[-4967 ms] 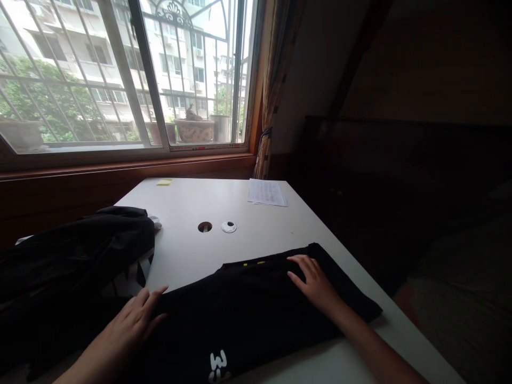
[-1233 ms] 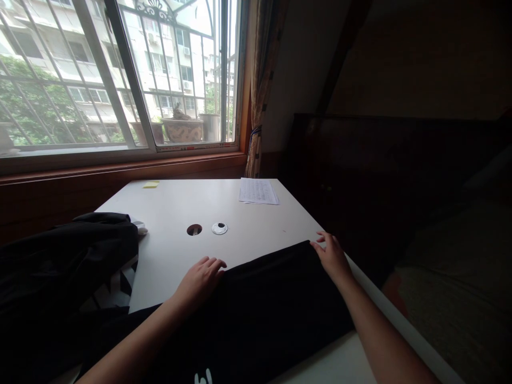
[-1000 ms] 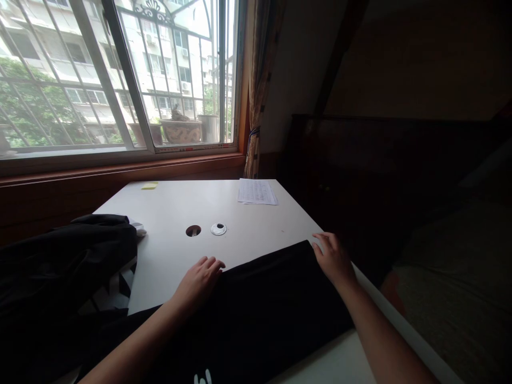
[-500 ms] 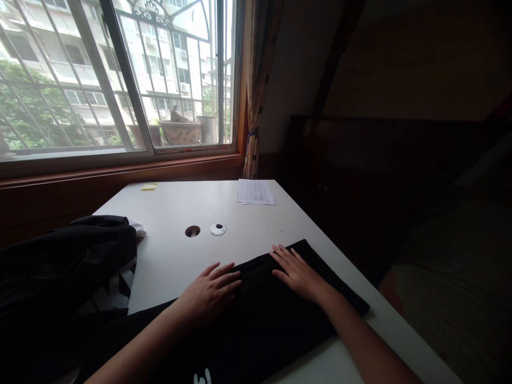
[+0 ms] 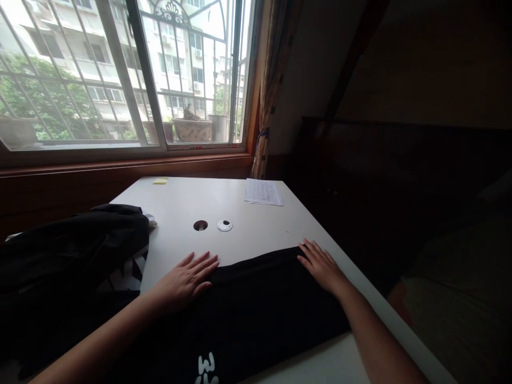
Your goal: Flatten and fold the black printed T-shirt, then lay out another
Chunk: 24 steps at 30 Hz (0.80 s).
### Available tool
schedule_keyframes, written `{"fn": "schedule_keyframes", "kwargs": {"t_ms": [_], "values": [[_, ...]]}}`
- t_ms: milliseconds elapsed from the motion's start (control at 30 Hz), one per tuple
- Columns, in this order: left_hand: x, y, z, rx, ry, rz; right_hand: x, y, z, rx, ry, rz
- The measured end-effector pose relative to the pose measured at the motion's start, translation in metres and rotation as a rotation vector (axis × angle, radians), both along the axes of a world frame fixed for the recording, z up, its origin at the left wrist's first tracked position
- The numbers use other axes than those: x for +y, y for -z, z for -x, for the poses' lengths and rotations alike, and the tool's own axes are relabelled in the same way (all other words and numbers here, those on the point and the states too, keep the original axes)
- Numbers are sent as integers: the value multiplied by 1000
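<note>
A black garment with white lettering near its lower part lies flat on the white table. My left hand rests on its upper left edge, palm down with fingers stretched out. At the garment's far right corner my right hand lies flat, fingers extended, covering part of that corner. Neither hand grips the cloth. Which kind of garment it is, I cannot make out, as its left part runs into shadow beneath my left forearm.
A heap of dark clothing with some white parts lies at the left. Paper sheets and a yellow sticky note sit at the back. A round hole and a loose white cap are mid-table. Beyond stands a barred window.
My hands have spread apart along the garment: the left slid left, the right moved out to the far right corner. The view has shifted slightly, showing more white lettering.
</note>
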<state>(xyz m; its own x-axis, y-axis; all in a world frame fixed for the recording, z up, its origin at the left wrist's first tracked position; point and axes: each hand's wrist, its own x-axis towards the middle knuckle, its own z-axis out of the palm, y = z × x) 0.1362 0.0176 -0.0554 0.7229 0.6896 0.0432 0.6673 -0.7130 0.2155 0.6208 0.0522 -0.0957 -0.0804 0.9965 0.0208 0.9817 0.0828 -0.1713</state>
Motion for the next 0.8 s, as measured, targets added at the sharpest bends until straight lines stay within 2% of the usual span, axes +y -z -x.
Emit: {"fn": "schedule_keyframes", "kwargs": {"t_ms": [267, 400, 500, 633, 800], "values": [[-26, 2, 93, -32, -226, -8, 7, 12, -17, -1, 98, -26], [-44, -5, 131, -178, -312, 35, 8, 16, -22, -13, 141, -61], [-56, -14, 145, -285, -356, 124, 9, 18, -25, -24, 161, -74], [-64, -26, 148, -289, -389, 249, 9, 21, -30, -26, 175, -74], [-65, -30, 148, -304, -360, 312, 11, 29, -49, -36, 158, -93]]}}
